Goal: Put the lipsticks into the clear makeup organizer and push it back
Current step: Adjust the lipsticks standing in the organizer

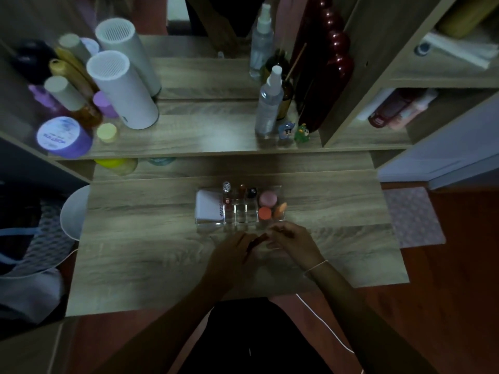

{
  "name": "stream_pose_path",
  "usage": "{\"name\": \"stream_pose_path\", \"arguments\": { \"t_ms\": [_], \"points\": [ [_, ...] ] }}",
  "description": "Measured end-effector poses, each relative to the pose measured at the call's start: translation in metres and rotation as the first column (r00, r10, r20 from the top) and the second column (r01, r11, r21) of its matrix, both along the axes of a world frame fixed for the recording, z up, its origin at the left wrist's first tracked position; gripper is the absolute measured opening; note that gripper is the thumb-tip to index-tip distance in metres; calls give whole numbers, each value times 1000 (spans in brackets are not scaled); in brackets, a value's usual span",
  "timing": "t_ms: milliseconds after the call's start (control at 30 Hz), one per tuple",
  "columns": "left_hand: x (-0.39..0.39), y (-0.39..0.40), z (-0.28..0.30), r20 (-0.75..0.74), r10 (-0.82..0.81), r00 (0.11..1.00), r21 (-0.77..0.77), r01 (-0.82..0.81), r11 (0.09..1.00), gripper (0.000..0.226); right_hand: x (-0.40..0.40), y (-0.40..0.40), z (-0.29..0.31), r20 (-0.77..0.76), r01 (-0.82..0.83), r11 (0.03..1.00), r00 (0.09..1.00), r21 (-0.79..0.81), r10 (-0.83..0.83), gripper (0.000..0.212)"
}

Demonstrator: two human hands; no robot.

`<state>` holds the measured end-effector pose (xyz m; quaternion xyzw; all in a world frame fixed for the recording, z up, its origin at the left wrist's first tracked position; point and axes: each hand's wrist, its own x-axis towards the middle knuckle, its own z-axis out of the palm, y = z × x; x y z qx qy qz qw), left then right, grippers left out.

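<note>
On the wooden desk (162, 238), the clear makeup organizer (239, 209) is set just beyond both hands. Three lipsticks are counted upright in its middle slots, beside a white compact and three rounded items. One reddish lipstick (255, 242) is pinched in the left hand (235, 255); another seems held in the right hand (290, 240), though dimness obscures it. A slot could be missed, toppling neighbours.

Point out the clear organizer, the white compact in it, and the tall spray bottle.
clear organizer (213, 227): head view, bare front wall.
white compact (208, 207): head view, middle of its lid.
tall spray bottle (270, 103): head view, clear body.
</note>
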<state>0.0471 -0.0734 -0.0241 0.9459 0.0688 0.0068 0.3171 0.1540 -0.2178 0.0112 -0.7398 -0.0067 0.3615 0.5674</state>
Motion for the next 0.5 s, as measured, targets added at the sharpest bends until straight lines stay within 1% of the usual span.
{"name": "stream_pose_path", "arguments": {
  "t_ms": [100, 133, 200, 267, 333, 367, 433, 500],
  "points": [
    [-4, 7, 0, -18, 53, 998, -12, -53, 999, 33, 1, 12, 9, 39, -18, 999, 999, 28, 17, 10],
    [-4, 10, 0, -17, 74, 997, -18, -74, 997, 35, 3, 16, 12, 74, -25, 1000, 997, 18, 23, 10],
    [-5, 16, 2, 10, 106, 994, -1, -106, 994, 39, 8, 24, 18, 208, -58, 997, 976, -45, 66, 13],
    [-9, 23, 1, 77, 110, 991, 67, -115, 991, 39, 14, 32, 25, 386, -94, 984, 911, -150, 146, 10],
    [-14, 29, -2, 95, 91, 991, 137, -103, 985, 40, 18, 38, 29, 500, -84, 981, 851, -173, 161, 10],
    [-16, 31, -4, 78, 78, 994, 185, -91, 978, 42, 19, 41, 29, 535, -68, 984, 832, -167, 149, 13],
    [-20, 32, -7, -6, 47, 999, 270, -44, 962, 47, 20, 47, 28, 605, -33, 984, 785, -175, 134, 18],
    [-23, 33, -7, -81, 19, 997, 321, 8, 947, 50, 20, 51, 26, 669, -28, 977, 724, -213, 167, 19]
  ]
}}
